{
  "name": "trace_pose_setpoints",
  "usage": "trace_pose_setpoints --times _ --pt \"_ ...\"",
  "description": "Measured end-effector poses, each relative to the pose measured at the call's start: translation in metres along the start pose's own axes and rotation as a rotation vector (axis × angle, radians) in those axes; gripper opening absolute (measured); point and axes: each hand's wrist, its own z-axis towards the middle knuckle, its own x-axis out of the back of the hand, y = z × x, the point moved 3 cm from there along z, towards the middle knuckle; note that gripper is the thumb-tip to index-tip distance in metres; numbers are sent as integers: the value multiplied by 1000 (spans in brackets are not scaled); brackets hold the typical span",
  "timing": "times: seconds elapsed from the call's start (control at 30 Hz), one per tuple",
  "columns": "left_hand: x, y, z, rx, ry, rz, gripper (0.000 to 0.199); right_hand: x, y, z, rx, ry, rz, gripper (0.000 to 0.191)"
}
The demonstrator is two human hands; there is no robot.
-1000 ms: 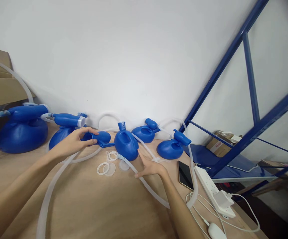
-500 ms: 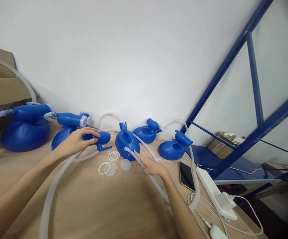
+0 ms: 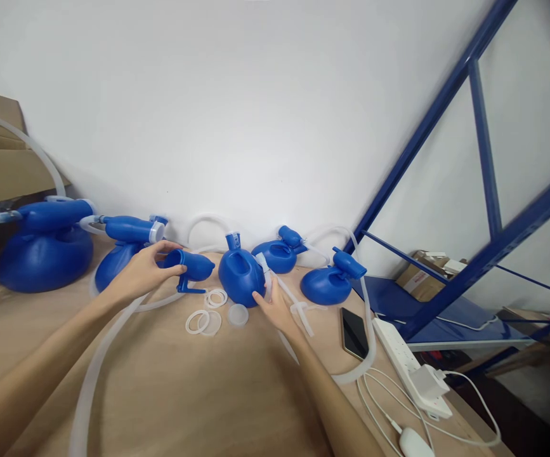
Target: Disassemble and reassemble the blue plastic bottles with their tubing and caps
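Left hand [image 3: 153, 268] pinches blue cylinder [image 3: 197, 267] by open rim, beside bottle [image 3: 243, 282]; right hand [image 3: 278, 312] holds clear tube [image 3: 268, 277] near end. Seems unfinished: cylinder, tube apart; white rings [image 3: 193, 329] loose on table [image 3: 174, 393].

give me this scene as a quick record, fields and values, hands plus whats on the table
Left hand: holds a blue plastic spout piece by its open end
Right hand: holds a translucent hose near its tip
Bottles: five blue plastic bottles, one between the hands
Loose parts: white rings and translucent discs, nearer the wearer than the spout piece
Electronics: smartphone, power strip with a white charger
Surface: wooden table
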Motion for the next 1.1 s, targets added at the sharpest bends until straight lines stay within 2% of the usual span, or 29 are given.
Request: trace_pose_setpoints --times 0.07,0.2,0.3,0.4,0.5,0.57,0.7,0.8,0.9,0.97,1.03,1.07,1.1 --pt "-1 3 -2 17 28 -37 49 -3 1 4 24 11 20 76" --pt "-14 17 -8 22 69 -234 56 -11 -1 15 99 25 48 41" --pt "-37 25 -6 -54 15 -336 56 -17 -1 20 119 -20 60 31" --pt "-65 26 6 -211 -10 -302 53 -20 -2 18 182 -69 14 25" --pt "-95 24 23 -318 -104 -280 48 -18 -2 16 195 -28 -14 19" --pt "-113 25 33 -347 -178 -297 45 -16 0 18 179 14 5 25" --pt "-140 32 49 -337 -280 -315 47 -13 4 23 178 33 49 50" --pt "-147 36 58 -333 -360 -327 57 -9 4 23 190 28 77 58" --pt "-145 30 71 -338 -536 -274 59 -5 0 20 215 19 87 71" --pt "-138 21 87 -350 -473 -137 61 -3 -3 17 224 14 63 75" --pt "-131 11 107 -379 -289 25 72 -3 -3 15 226 7 24 77" --pt "-130 8 117 -402 -227 91 73 -3 -3 15 227 6 -8 79" --pt "-132 5 125 -431 -213 143 75 -3 -2 15 227 7 -39 81"
